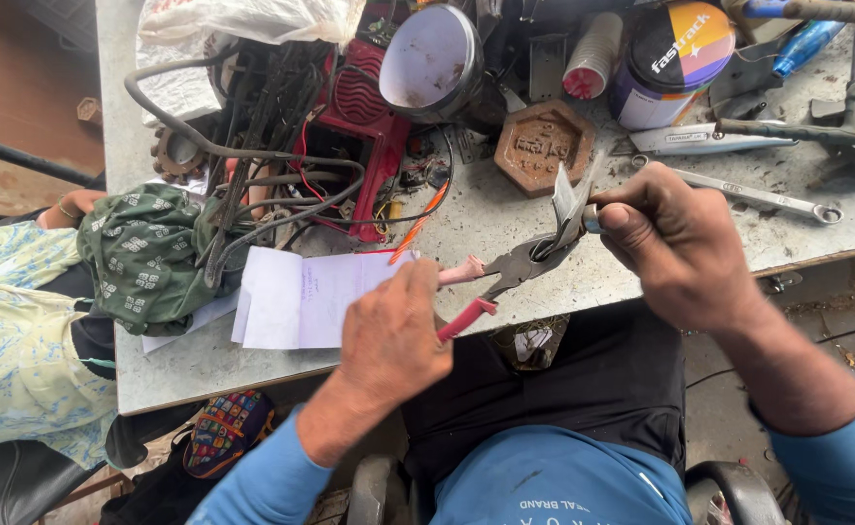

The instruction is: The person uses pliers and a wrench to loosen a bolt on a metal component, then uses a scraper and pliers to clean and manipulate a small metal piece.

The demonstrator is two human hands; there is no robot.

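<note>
My left hand [390, 331] grips the red-sleeved handles of a pair of metal snips [515, 264] over the front edge of the grey workbench [184, 365]. The snips' dark jaws close on a thin strip of grey sheet metal [568, 199]. My right hand [675, 243] pinches that strip, and a small metal piece, right beside the jaws. Both hands hover just above the bench top.
White papers [296, 297] lie left of my left hand. Behind stand a red device with tangled wires [349, 146], a hexagonal rusty block [542, 144], a paint tin [675, 58], a round shiny lid [430, 58], spanners [758, 194] and a green patterned cloth [145, 253]. Another person sits at the left [14, 331].
</note>
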